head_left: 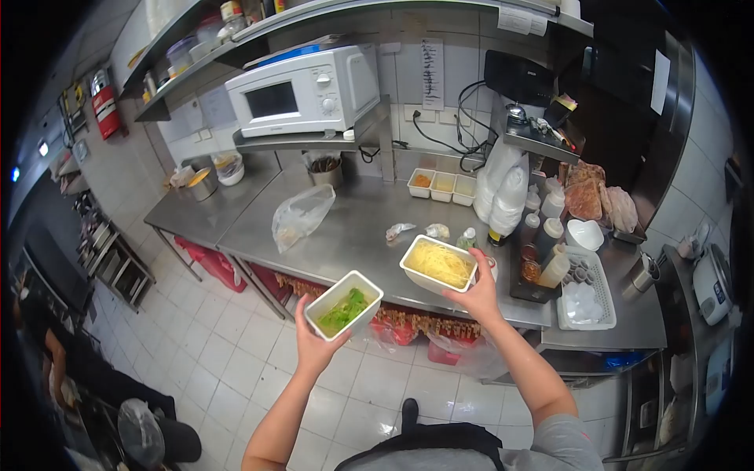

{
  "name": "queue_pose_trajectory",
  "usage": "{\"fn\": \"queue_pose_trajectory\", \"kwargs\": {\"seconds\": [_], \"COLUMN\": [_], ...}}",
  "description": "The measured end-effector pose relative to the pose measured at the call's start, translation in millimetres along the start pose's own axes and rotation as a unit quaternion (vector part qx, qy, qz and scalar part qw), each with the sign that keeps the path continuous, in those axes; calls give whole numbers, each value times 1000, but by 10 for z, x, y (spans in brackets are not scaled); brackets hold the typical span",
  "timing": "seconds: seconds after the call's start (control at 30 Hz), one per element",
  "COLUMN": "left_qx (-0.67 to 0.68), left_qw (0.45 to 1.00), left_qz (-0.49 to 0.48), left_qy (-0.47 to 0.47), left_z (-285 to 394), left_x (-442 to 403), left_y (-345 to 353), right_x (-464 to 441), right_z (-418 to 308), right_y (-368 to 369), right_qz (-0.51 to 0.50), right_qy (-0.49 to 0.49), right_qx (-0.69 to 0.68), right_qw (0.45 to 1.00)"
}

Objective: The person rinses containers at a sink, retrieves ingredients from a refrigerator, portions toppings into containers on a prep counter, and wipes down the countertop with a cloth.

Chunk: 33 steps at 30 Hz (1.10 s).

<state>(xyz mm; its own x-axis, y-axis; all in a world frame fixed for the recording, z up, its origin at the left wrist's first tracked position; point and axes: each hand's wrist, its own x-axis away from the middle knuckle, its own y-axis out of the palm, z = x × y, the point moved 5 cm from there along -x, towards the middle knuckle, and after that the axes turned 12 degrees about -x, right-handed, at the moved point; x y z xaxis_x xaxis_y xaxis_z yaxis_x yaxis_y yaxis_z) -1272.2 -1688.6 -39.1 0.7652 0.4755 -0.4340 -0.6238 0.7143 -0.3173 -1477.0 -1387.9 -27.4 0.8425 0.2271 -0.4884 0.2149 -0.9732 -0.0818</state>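
White rectangular plastic tub (357, 316) of green leaves (344, 309): held it in the left hand (316, 349), thumb and fingers around its near end, just in front of the stainless-steel worktop (353, 235), with pale tiled floor (243, 337) behind it in view. Gripped a matching white tub (428, 282) of thin pale-yellow strands (440, 264) in the right hand (479, 297), seen against the worktop; could not tell the gap beneath. Probably called for level rims and steady wrists, most of all on the left, given apparent liquid under the leaves. Likely paid to press the walls firmly without flexing, well clear of the black caddy (529, 290) of squeeze bottles (554, 268).
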Motion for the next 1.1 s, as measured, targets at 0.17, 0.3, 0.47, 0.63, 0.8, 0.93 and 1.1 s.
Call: {"fn": "queue_pose_trajectory", "kwargs": {"seconds": [0.17, 0.3, 0.47, 0.63, 0.8, 0.93, 1.1], "left_qx": [48, 9, -36, -65, -62, -45, 72], "left_qw": [999, 998, 997, 995, 994, 995, 992], "left_qz": [8, 31, 57, 51, 68, 56, -84], "left_qy": [-24, -50, -44, -61, -53, -76, -58], "left_z": [-329, -977, -1586, -2113, -2616, -2849, -2717], "left_x": [-911, -1533, -2270, -3011, -3766, -4173, -4361], "left_y": [466, 795, 1153, 1520, 1968, 2349, 2599], "right_x": [-743, -1341, -1931, -2427, -2846, -2962, -2990], "right_z": [339, 827, 1657, 2231, 2625, 2865, 2841], "right_y": [300, 671, 1190, 1571, 1872, 2078, 2400], "right_qz": [16, 48, 114, 181, 238, 301, 295], "right_qy": [-16, -24, 6, 17, 52, 69, 72], "right_qx": [46, 75, 52, 92, 112, 135, 128], "right_qw": [999, 996, 992, 979, 963, 942, 944]}}
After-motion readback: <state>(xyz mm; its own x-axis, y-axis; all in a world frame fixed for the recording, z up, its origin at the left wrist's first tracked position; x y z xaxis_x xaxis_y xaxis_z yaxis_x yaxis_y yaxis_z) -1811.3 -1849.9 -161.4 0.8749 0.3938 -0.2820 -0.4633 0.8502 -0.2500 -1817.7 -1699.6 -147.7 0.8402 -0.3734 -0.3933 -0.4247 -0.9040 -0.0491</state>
